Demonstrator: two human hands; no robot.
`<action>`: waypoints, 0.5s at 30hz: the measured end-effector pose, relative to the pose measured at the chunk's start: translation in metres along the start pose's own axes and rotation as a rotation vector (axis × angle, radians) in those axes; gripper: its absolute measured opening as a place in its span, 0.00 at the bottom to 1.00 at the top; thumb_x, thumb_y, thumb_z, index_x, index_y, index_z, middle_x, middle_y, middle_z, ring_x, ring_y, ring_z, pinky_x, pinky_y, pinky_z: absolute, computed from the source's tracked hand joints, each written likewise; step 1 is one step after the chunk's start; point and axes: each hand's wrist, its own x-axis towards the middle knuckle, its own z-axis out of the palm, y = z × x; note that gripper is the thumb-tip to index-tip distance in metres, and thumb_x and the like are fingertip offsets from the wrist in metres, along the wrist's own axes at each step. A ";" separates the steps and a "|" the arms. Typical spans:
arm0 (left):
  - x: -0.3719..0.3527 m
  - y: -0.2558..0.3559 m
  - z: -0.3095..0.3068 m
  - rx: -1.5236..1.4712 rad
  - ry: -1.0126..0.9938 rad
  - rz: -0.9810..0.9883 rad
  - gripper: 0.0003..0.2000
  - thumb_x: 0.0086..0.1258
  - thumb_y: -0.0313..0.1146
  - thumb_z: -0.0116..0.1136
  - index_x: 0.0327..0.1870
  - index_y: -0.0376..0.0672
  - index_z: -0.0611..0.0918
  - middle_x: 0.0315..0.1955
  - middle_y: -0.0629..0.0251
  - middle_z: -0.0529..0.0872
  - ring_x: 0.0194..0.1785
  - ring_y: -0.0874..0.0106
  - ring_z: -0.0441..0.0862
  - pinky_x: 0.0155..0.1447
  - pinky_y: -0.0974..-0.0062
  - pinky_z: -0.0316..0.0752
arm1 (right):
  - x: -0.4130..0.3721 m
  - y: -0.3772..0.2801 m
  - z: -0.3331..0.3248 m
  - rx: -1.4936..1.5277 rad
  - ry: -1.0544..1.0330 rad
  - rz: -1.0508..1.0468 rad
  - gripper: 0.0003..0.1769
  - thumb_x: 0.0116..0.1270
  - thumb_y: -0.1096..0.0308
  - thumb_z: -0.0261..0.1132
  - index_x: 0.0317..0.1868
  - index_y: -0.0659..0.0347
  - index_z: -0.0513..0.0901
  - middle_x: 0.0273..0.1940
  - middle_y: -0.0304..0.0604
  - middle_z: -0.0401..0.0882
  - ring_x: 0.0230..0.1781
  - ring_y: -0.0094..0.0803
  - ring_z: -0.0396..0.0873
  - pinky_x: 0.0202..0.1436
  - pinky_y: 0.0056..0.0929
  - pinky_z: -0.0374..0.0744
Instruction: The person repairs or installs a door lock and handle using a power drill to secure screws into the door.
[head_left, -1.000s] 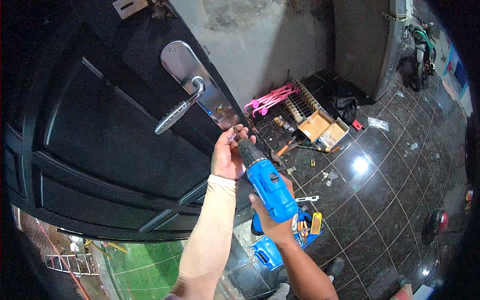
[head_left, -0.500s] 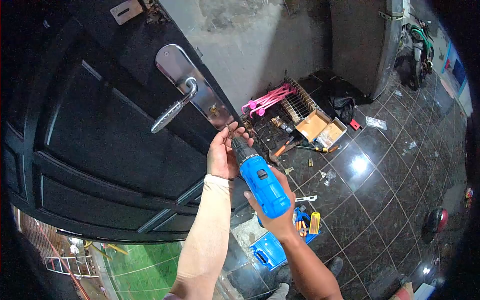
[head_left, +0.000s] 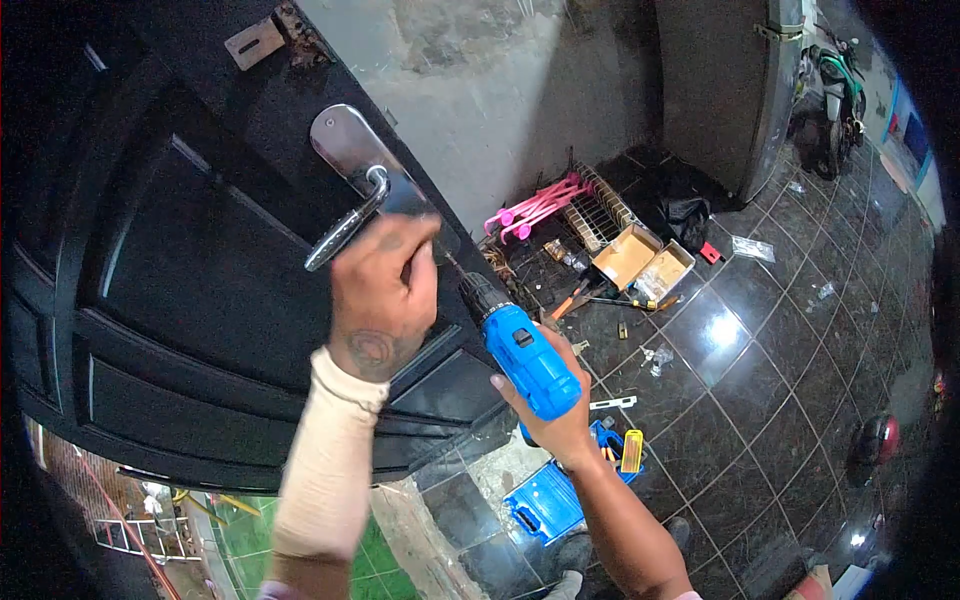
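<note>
In my right hand [head_left: 567,432] is a blue cordless drill [head_left: 535,368], gripped from below and behind. Its black chuck [head_left: 484,298] and thin bit point up and left towards the edge of the black door [head_left: 210,270]. My left hand [head_left: 385,290] is closed in front of the lower part of the shiny lock plate [head_left: 348,140], back of the hand towards me. Its curled fingertips are hidden, and whatever they pinch cannot be made out. Just left of it, the chrome lever handle [head_left: 345,235] slants down from the plate.
Right of the door, a wire rack [head_left: 600,210], pink tubes [head_left: 540,205] and an opened cardboard box [head_left: 630,252] lie on dark tiles. An open blue toolbox [head_left: 548,500] sits below the drill. A grey wall [head_left: 480,110] stands behind the door edge.
My left hand has moved up and left from the drill's tip to the lock plate, turning from palm-up with spread fingers to closed. The drill stays almost where it was.
</note>
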 end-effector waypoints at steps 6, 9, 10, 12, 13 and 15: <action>0.120 -0.009 -0.001 0.834 -0.487 0.477 0.23 0.53 0.38 0.75 0.52 0.44 0.86 0.60 0.57 0.79 0.69 0.61 0.72 0.72 0.49 0.62 | 0.007 -0.014 0.006 -0.021 -0.055 0.152 0.38 0.55 0.65 0.80 0.65 0.61 0.74 0.51 0.49 0.85 0.50 0.37 0.86 0.57 0.34 0.81; 0.139 -0.008 0.028 1.167 -1.003 0.246 0.32 0.48 0.54 0.78 0.54 0.49 0.87 0.60 0.59 0.82 0.69 0.61 0.74 0.74 0.42 0.57 | 0.009 -0.018 0.015 -0.002 -0.060 0.192 0.37 0.55 0.67 0.80 0.64 0.61 0.74 0.54 0.48 0.84 0.53 0.35 0.85 0.59 0.34 0.79; 0.139 -0.026 0.040 1.192 -1.133 0.157 0.16 0.72 0.38 0.58 0.59 0.54 0.86 0.60 0.59 0.84 0.67 0.60 0.77 0.77 0.43 0.51 | 0.010 -0.018 0.016 0.001 -0.046 0.188 0.37 0.54 0.67 0.80 0.64 0.60 0.74 0.54 0.47 0.84 0.53 0.36 0.85 0.59 0.34 0.79; 0.135 -0.068 0.064 1.223 -0.921 0.172 0.20 0.62 0.49 0.66 0.54 0.53 0.88 0.52 0.62 0.89 0.59 0.63 0.84 0.73 0.47 0.58 | 0.013 -0.022 0.022 0.029 -0.017 0.178 0.36 0.56 0.65 0.80 0.64 0.60 0.74 0.51 0.48 0.85 0.52 0.37 0.85 0.58 0.34 0.80; 0.135 -0.050 0.049 1.226 -0.954 0.185 0.25 0.55 0.55 0.71 0.52 0.52 0.88 0.48 0.63 0.90 0.56 0.64 0.85 0.71 0.50 0.60 | 0.013 -0.018 0.025 0.032 -0.008 0.165 0.37 0.56 0.62 0.80 0.65 0.58 0.74 0.50 0.49 0.87 0.51 0.39 0.86 0.56 0.35 0.81; 0.135 -0.038 0.039 1.234 -0.986 0.201 0.29 0.48 0.60 0.77 0.47 0.52 0.90 0.43 0.65 0.91 0.52 0.65 0.87 0.68 0.52 0.64 | 0.013 -0.009 0.030 0.053 0.018 0.122 0.37 0.58 0.59 0.79 0.65 0.58 0.73 0.49 0.51 0.87 0.50 0.41 0.87 0.54 0.35 0.82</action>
